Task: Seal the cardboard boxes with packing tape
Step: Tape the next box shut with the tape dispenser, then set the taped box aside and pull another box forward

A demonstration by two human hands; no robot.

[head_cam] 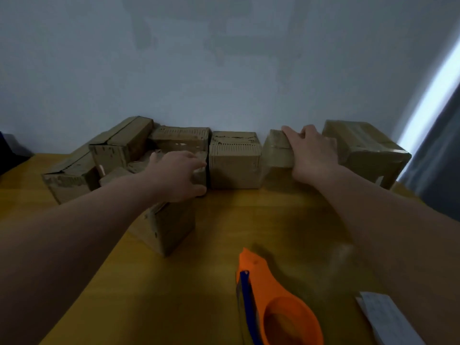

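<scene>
Brown cardboard boxes [234,165] stand in a row on the bench [224,232], against the wall [224,83]. The open box [171,227], left of centre, projects forward with loose flaps. The right-end box [366,150] carries glossy tape. The orange tape dispenser [273,302] lies nearer, apart from the row.

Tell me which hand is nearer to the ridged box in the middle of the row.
Left. The left hand grips an open box just left of the middle box; the right hand rests on the box to its right.
</scene>
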